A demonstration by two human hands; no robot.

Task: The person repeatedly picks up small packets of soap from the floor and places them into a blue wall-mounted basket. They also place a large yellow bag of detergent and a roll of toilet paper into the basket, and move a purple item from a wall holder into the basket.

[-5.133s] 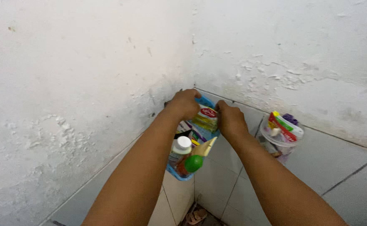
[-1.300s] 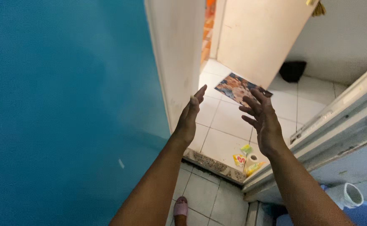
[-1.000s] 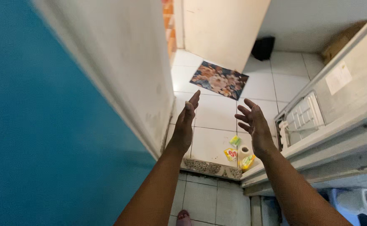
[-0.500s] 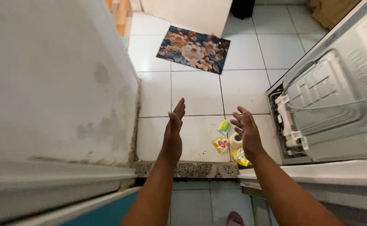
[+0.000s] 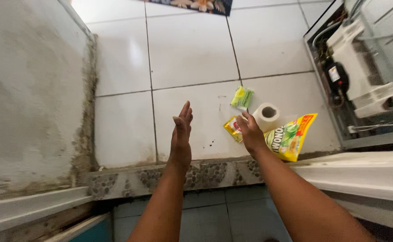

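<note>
below, right hand (image 5: 251, 133) open above yellow pouch (image 5: 290, 136) lying diagonally, left hand (image 5: 181, 136) open

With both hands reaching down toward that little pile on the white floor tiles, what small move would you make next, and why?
Probably lower the right hand a little further and close it on the small yellow and red sachet. That hand is open and nearest to it, beside the white paper roll and the large yellow and green pouch. The left hand hangs open above bare tile, holding nothing.
</note>
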